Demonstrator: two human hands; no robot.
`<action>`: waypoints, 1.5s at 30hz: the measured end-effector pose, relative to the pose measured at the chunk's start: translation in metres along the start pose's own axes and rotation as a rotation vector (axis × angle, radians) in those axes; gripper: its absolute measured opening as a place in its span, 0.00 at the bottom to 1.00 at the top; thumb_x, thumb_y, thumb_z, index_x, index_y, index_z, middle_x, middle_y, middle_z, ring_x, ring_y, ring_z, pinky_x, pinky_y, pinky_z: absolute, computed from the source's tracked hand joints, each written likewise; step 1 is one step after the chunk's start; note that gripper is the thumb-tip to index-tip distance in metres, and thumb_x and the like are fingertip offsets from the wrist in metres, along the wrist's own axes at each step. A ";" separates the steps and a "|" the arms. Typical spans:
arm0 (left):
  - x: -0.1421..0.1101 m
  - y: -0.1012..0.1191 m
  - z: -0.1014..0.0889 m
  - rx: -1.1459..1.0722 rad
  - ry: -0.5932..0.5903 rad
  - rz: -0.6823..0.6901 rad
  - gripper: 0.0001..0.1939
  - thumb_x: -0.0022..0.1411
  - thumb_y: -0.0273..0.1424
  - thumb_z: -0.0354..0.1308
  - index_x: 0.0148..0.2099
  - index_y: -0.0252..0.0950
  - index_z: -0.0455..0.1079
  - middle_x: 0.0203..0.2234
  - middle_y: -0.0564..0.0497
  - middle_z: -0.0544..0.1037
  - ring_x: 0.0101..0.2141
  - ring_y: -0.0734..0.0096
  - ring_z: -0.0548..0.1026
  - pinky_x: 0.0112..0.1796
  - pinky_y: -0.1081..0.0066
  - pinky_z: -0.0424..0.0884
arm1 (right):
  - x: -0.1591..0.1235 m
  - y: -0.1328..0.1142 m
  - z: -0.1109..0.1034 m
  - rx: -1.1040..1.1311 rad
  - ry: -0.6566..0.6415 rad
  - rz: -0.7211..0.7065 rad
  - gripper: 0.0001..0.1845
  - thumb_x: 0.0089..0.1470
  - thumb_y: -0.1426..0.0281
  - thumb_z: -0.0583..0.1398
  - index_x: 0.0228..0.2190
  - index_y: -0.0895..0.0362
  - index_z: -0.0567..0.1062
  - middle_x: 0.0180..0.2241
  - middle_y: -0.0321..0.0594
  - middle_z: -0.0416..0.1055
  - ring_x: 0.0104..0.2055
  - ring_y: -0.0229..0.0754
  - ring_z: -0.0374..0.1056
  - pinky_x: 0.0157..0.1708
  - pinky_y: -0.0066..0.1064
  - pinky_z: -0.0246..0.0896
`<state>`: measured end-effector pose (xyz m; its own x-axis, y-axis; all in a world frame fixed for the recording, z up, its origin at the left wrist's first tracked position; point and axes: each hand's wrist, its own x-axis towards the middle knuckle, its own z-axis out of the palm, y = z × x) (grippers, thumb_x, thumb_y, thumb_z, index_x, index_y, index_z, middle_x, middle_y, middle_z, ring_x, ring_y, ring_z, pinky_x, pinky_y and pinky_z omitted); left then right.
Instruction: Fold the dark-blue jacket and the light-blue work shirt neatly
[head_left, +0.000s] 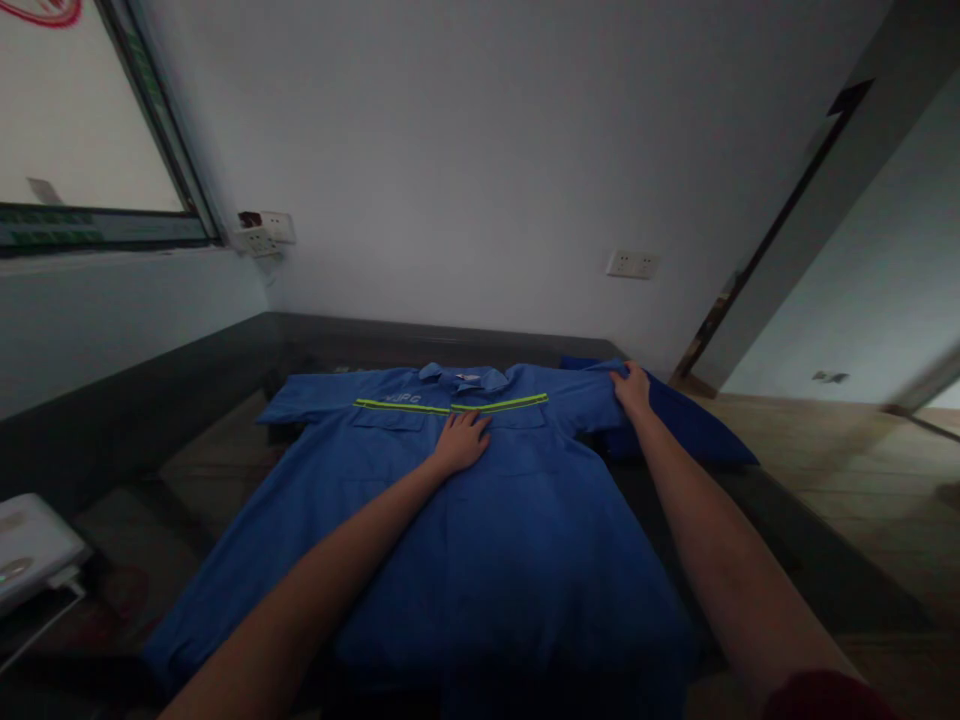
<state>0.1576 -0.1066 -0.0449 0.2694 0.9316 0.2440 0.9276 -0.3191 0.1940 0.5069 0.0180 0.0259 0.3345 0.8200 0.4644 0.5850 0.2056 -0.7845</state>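
Observation:
A blue short-sleeved work shirt (510, 520) lies spread out, collar at the far end, with yellow-green stripes and pale lettering across its chest. My left hand (463, 442) rests on the chest by the front opening, fingers stretched out flat. At the end of the right-side sleeve, my right hand (634, 388) is closed on the cuff. Some darker blue cloth (682, 425) lies partly under that sleeve; its full shape is hidden. The shirt's lower edge fades into shadow.
The shirt lies on a dark table (802, 540) against a pale wall. A white device (34, 550) with a cable stands at the left edge. Wall sockets (632, 264) sit behind the table, and a window (82, 120) is at upper left. Wooden flooring (847, 470) shows at right.

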 end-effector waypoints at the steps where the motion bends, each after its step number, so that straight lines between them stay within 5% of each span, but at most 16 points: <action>1: -0.002 0.001 0.000 -0.005 -0.015 0.011 0.23 0.66 0.39 0.44 0.62 0.44 0.58 0.61 0.46 0.61 0.60 0.59 0.58 0.60 0.53 0.49 | 0.001 -0.002 -0.003 -0.013 0.021 -0.022 0.12 0.46 0.73 0.59 0.37 0.58 0.70 0.46 0.49 0.70 0.55 0.51 0.60 0.57 0.44 0.49; 9: -0.020 0.006 -0.004 -0.048 -0.110 0.055 0.26 0.65 0.39 0.46 0.64 0.44 0.54 0.64 0.45 0.55 0.63 0.59 0.53 0.59 0.49 0.48 | -0.009 0.002 -0.016 -0.093 0.115 -0.119 0.11 0.48 0.70 0.58 0.37 0.58 0.72 0.43 0.49 0.72 0.48 0.50 0.65 0.53 0.41 0.54; 17: -0.027 0.010 -0.008 -0.104 -0.086 0.033 0.25 0.63 0.37 0.50 0.62 0.45 0.58 0.63 0.46 0.58 0.62 0.58 0.54 0.59 0.49 0.49 | -0.020 0.015 -0.023 -0.128 0.125 -0.110 0.13 0.49 0.68 0.58 0.39 0.58 0.72 0.44 0.49 0.72 0.49 0.50 0.65 0.53 0.41 0.55; 22: -0.027 0.008 -0.018 -0.178 0.006 0.003 0.20 0.62 0.30 0.50 0.57 0.39 0.65 0.56 0.46 0.67 0.56 0.65 0.66 0.58 0.62 0.58 | -0.022 0.023 -0.020 -0.201 0.063 -0.049 0.10 0.49 0.69 0.58 0.36 0.59 0.73 0.40 0.51 0.73 0.47 0.53 0.67 0.51 0.45 0.57; 25: -0.029 -0.009 -0.031 -0.208 0.047 -0.001 0.19 0.62 0.27 0.48 0.54 0.38 0.66 0.52 0.48 0.71 0.53 0.70 0.68 0.55 0.71 0.62 | -0.025 0.021 -0.021 -0.232 0.022 -0.037 0.13 0.46 0.69 0.61 0.36 0.60 0.73 0.38 0.51 0.73 0.46 0.54 0.67 0.50 0.47 0.56; 29: -0.048 -0.057 -0.055 -0.179 0.076 -0.058 0.17 0.60 0.27 0.49 0.52 0.36 0.67 0.49 0.46 0.72 0.50 0.66 0.70 0.53 0.67 0.64 | -0.049 0.008 -0.037 -0.272 -0.023 -0.185 0.15 0.49 0.66 0.60 0.40 0.57 0.73 0.42 0.48 0.72 0.48 0.52 0.65 0.51 0.44 0.55; 32: -0.078 -0.103 -0.078 0.104 -0.008 -0.220 0.14 0.62 0.32 0.50 0.50 0.38 0.66 0.47 0.49 0.73 0.47 0.67 0.71 0.49 0.69 0.67 | -0.091 -0.002 -0.057 -0.291 -0.222 -0.269 0.10 0.53 0.61 0.57 0.32 0.53 0.75 0.35 0.42 0.75 0.38 0.48 0.69 0.42 0.38 0.60; 36: -0.127 -0.150 -0.106 0.353 -0.089 -0.483 0.19 0.62 0.41 0.50 0.48 0.33 0.65 0.46 0.40 0.72 0.47 0.52 0.70 0.45 0.56 0.68 | -0.155 -0.006 -0.075 -0.314 -0.498 -0.108 0.14 0.49 0.53 0.59 0.22 0.49 0.75 0.24 0.38 0.74 0.27 0.46 0.68 0.31 0.34 0.59; 40: -0.159 -0.163 -0.114 0.361 -0.171 -0.584 0.23 0.63 0.45 0.45 0.48 0.31 0.64 0.44 0.34 0.72 0.42 0.48 0.74 0.40 0.55 0.70 | -0.189 -0.010 -0.080 -0.452 -0.617 -0.054 0.17 0.50 0.50 0.58 0.26 0.51 0.74 0.28 0.41 0.75 0.31 0.48 0.70 0.31 0.35 0.59; 45: -0.164 -0.153 -0.112 0.321 -0.261 -0.541 0.17 0.66 0.36 0.38 0.46 0.31 0.63 0.41 0.37 0.75 0.40 0.51 0.76 0.38 0.60 0.69 | -0.189 -0.021 -0.078 -0.570 -0.771 -0.117 0.14 0.55 0.59 0.54 0.33 0.55 0.73 0.37 0.45 0.75 0.40 0.50 0.71 0.38 0.35 0.60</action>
<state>-0.0572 -0.2300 -0.0083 -0.2377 0.9699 -0.0530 0.9693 0.2334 -0.0769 0.4887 -0.1829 -0.0138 -0.2069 0.9779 -0.0293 0.9225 0.1850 -0.3388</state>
